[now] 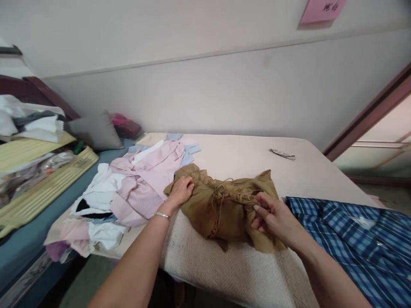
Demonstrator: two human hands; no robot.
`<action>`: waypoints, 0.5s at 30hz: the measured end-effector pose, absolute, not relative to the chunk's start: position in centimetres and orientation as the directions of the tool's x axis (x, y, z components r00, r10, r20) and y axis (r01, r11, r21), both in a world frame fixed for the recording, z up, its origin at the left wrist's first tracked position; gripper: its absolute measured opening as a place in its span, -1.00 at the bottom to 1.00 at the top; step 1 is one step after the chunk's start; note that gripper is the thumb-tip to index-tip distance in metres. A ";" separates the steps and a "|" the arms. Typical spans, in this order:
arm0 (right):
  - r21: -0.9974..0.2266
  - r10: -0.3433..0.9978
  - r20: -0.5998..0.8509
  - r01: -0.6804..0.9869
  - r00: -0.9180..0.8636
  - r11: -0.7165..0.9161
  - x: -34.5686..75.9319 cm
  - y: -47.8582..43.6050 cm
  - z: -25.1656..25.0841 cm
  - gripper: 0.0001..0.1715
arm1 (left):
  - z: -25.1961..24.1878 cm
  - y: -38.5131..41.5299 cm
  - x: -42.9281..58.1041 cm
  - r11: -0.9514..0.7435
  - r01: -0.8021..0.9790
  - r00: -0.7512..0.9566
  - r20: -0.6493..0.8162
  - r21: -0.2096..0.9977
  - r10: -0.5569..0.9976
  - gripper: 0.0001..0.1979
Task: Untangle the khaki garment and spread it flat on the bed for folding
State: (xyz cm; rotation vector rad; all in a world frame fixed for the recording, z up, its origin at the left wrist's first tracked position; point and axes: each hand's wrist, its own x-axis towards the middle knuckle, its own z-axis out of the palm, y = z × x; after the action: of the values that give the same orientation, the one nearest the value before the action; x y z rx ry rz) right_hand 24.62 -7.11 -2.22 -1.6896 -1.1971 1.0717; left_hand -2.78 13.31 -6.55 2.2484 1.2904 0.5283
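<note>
A crumpled brown garment with drawstrings (221, 201) lies on the cream-covered table (244, 158) in front of me. My left hand (180, 191), with a silver bracelet on the wrist, grips the garment's left edge with curled fingers. My right hand (272, 216) pinches the cloth at its right side. A heap of pink, white and light blue clothes (135, 188) lies just left of the brown garment.
A blue plaid shirt (353, 239) is spread at the right. A pair of glasses (282, 154) rests near the table's far edge. At the left are a grey pillow (96, 130), stacked bedding and a yellow-green case (48, 184). A doorway opens at the far right.
</note>
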 end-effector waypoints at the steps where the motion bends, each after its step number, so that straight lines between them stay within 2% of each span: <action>1: -0.935 0.953 -0.201 0.245 0.226 -0.255 24.8 -7.1 -2.0 -0.80 | -6.2 13.2 -2.8 -0.425 0.675 0.481 0.076 0.603 0.873 -0.88; 5: -0.959 0.930 -0.221 0.106 0.294 -0.262 25.4 -7.2 -0.7 -0.69 | -4.9 13.2 -3.4 -0.324 0.550 0.473 0.033 0.770 0.880 -0.83; 8: -0.971 0.940 -0.168 0.116 0.299 -0.210 25.7 -7.3 -0.3 -0.71 | -4.3 13.4 -4.0 -0.285 0.435 0.449 0.068 0.854 0.891 -0.84; 11: -0.954 0.937 -0.021 0.273 0.348 -0.123 26.0 -7.0 -1.0 -0.84 | -4.1 13.6 -4.5 -0.335 0.434 0.449 0.121 0.836 0.885 -0.83; 15: -0.869 0.903 0.143 0.488 0.404 -0.081 25.7 -6.7 -1.8 -0.92 | -3.3 13.1 -4.5 -0.431 0.532 0.415 0.220 0.728 0.883 -0.72</action>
State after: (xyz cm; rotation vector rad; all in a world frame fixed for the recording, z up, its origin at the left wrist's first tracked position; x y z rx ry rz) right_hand 25.70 -6.73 -1.84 -1.7213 -1.2227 0.5546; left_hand -4.46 13.08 -3.31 2.1079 1.1952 0.8088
